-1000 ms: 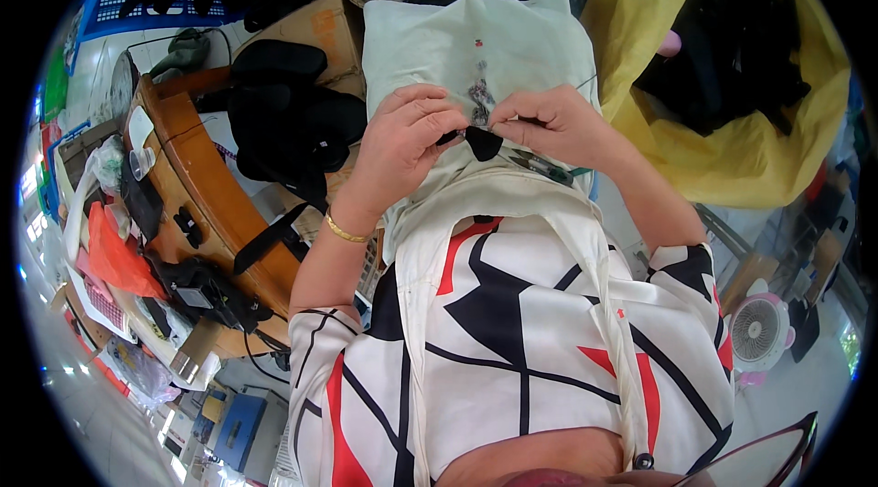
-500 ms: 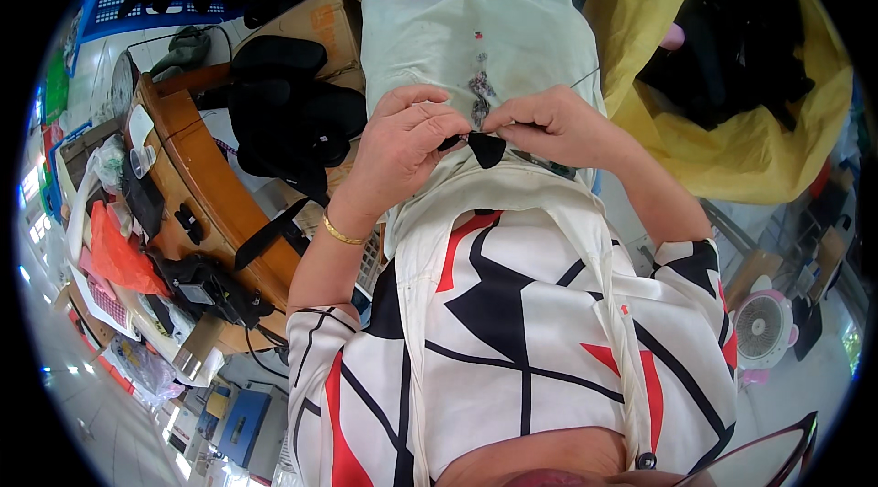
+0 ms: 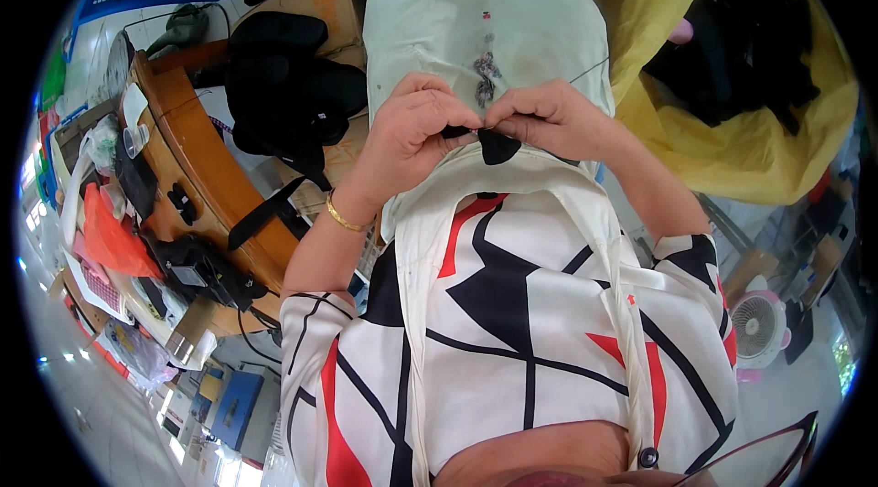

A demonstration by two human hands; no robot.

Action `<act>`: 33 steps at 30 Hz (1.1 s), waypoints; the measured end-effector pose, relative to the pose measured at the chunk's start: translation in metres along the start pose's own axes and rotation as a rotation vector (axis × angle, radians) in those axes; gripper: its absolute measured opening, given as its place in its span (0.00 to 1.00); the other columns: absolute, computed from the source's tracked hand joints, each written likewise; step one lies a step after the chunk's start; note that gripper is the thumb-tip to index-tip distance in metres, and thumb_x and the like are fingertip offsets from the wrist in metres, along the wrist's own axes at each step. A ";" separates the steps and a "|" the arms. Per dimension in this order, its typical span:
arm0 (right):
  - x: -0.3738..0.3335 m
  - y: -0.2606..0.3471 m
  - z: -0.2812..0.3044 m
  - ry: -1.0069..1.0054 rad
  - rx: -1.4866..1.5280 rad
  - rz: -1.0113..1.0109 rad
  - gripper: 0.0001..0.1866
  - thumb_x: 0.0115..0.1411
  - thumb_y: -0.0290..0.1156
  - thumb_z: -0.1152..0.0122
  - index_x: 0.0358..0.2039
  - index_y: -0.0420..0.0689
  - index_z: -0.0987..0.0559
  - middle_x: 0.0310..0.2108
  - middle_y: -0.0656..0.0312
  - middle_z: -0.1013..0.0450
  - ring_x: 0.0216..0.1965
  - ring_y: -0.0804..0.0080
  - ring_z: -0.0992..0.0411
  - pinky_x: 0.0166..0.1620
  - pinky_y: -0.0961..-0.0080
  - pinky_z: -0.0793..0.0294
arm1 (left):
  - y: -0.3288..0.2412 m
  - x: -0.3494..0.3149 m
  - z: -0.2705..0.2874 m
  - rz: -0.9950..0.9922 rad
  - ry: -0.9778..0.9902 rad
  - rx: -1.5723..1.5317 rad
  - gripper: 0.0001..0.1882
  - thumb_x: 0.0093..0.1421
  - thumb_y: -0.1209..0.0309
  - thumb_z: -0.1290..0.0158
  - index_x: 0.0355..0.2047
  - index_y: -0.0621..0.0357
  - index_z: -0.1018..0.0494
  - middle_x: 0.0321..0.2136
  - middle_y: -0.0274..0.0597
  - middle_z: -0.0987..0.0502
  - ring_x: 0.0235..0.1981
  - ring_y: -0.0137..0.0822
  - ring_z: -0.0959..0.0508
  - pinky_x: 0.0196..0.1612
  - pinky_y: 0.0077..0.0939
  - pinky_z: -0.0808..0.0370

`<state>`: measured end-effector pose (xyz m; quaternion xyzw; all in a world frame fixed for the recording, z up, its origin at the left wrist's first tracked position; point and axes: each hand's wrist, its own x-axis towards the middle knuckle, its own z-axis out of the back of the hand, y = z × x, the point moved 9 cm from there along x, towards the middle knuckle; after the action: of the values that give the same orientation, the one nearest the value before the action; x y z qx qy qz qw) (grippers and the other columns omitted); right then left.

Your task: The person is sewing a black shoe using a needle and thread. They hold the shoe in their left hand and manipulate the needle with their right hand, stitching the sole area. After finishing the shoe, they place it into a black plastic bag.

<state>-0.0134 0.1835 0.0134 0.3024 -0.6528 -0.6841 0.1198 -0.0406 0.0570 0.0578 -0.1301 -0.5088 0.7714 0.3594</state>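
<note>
Black fabric piece (image 3: 498,147) hangs at the front of the person's body, just above the cream apron (image 3: 540,178), its upper edge pinched between thumb and forefinger of the right hand (image 3: 553,123). The left hand (image 3: 412,135) has its fingers bent and pressed together, with black material (image 3: 453,131) caught under them; whether that belongs to the same piece cannot be told. The fingertips nearly meet, presumably because something so small needs steadying from both sides. Behind them lies a pale cloth pad (image 3: 425,21), probably kept within reach, with a line of small dark and shiny bits (image 3: 486,64) that stand out on the light ground. At the right, a yellow bag (image 3: 741,158) gapes open around black goods (image 3: 722,39), seemingly to keep them gathered.
</note>
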 end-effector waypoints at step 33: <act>-0.011 -0.020 -0.015 0.206 0.234 -0.154 0.08 0.67 0.29 0.47 0.43 0.47 0.21 0.31 0.76 0.28 0.28 0.87 0.37 0.30 0.86 0.35 | -0.001 -0.005 -0.008 0.001 -0.019 -0.172 0.11 0.45 0.76 0.34 0.31 0.52 0.20 0.29 0.30 0.19 0.34 0.33 0.23 0.49 0.30 0.30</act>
<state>0.0083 0.1797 -0.0030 0.4322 -0.6871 -0.5759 0.0972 -0.0319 0.0595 0.0545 -0.1534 -0.5766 0.7261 0.3418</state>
